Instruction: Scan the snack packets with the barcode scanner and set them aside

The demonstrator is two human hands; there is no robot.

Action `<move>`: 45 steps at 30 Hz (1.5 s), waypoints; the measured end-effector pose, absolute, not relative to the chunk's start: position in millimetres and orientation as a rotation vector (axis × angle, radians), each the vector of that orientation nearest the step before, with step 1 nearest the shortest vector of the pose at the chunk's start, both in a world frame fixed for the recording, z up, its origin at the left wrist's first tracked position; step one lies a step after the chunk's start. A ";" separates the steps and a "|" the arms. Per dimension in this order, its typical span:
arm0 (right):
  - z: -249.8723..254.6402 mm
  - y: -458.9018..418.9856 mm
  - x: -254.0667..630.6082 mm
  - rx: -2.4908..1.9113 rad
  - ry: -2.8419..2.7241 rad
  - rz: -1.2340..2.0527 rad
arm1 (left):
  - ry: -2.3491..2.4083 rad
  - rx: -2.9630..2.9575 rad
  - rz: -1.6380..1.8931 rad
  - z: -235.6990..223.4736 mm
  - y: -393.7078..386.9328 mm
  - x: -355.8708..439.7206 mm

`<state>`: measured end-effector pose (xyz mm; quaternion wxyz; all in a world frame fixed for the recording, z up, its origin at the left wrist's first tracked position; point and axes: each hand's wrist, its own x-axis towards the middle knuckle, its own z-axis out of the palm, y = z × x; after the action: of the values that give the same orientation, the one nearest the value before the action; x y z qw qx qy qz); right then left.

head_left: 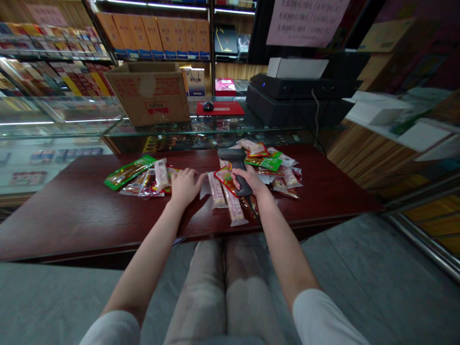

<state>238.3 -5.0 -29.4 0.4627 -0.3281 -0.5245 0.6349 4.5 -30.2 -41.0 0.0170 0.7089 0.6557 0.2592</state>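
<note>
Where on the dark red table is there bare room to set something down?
The table is bare left of the left packets and right of the right packets. It is crowded around the scanner in the right hand. Right of the left hand is only a narrow gap.

Way open over tabletop (75,211) at left end; snack heap (272,164) crowds right rear; cardboard box (153,96) stands beyond.
</note>
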 end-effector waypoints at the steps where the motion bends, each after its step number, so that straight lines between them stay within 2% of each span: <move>1: -29.3 -5.0 238.5 -0.805 -1.284 1.563 | 1.975 2.224 0.711 -42.0 -31.9 14.7; 4: -30.3 -4.1 239.1 -0.803 -1.270 1.566 | 1.899 2.228 0.536 -49.2 -32.0 33.4; 8: -31.6 -2.7 239.3 -0.813 -1.234 1.576 | 1.931 2.165 0.523 -57.3 -20.6 18.4; 11: -30.3 -3.3 238.9 -0.792 -1.217 1.606 | 2.023 2.039 0.650 -57.2 -10.9 -4.9; 14: -29.2 -4.1 238.9 -0.791 -1.220 1.624 | 2.105 1.856 0.941 -54.0 -5.7 -18.1; 18: -30.9 -3.2 240.2 -0.790 -1.242 1.598 | 1.867 1.782 1.341 -52.0 -1.4 -17.4; 26: -31.7 -4.1 241.4 -0.790 -1.373 1.599 | 1.617 1.782 1.408 -52.1 2.8 -5.9; 35: -30.6 -6.0 241.9 -0.813 -1.454 1.546 | 1.700 1.932 1.327 -46.8 -3.5 0.9; 38: -28.7 -6.8 241.2 -0.767 -1.381 1.565 | 1.867 1.999 1.256 -40.8 -7.6 -6.4; 41: -22.0 -9.8 243.3 -0.755 -1.322 1.557 | 2.181 1.987 1.084 -26.6 -12.5 -27.1; 45: 2.6 -20.0 257.2 -0.798 -1.401 1.488 | 2.408 1.970 0.637 -7.0 -14.5 -60.9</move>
<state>257.2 -20.0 2.6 0.4564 -0.3236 -0.5683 0.6034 -60.9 -14.5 -7.0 -0.0169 0.6203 0.7581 0.2005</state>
